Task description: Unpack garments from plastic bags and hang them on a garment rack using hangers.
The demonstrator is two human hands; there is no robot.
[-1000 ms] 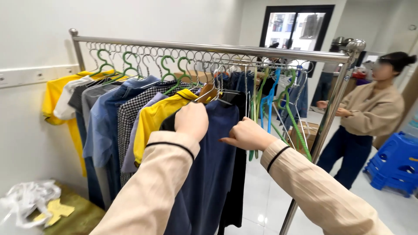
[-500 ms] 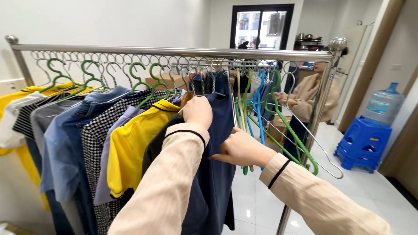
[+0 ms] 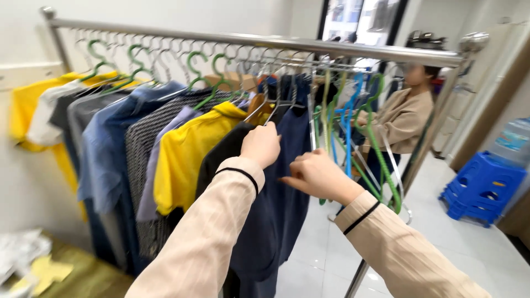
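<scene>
I see the steel clothes rail [image 3: 331, 48] running from ten o'clock across to two o'clock at the top of my view, crowded with hooks. Beneath it a row of garments fills the left half: a yellow top [image 3: 22, 105] at nine o'clock, a blue denim shirt [image 3: 105, 149], a checked shirt [image 3: 141, 160], then a yellow polo shirt [image 3: 185, 160] just left of centre. At the centre hangs the dark navy garment [image 3: 276, 215], reaching down toward six o'clock.

At two o'clock, behind the rail, another person in a beige top [image 3: 406, 118] stands facing the rack. A stack of blue plastic stools [image 3: 483, 187] sits at three o'clock.

My left hand [image 3: 260, 144], just above centre, is clenched on the shoulder of the navy garment, right beside its hanger. My right hand [image 3: 316, 175], slightly toward four o'clock, has its fingers curled and presses against the navy fabric's edge; I cannot tell whether it grips any cloth. Empty green and blue hangers [image 3: 353, 118] dangle just past it at one o'clock.
</scene>
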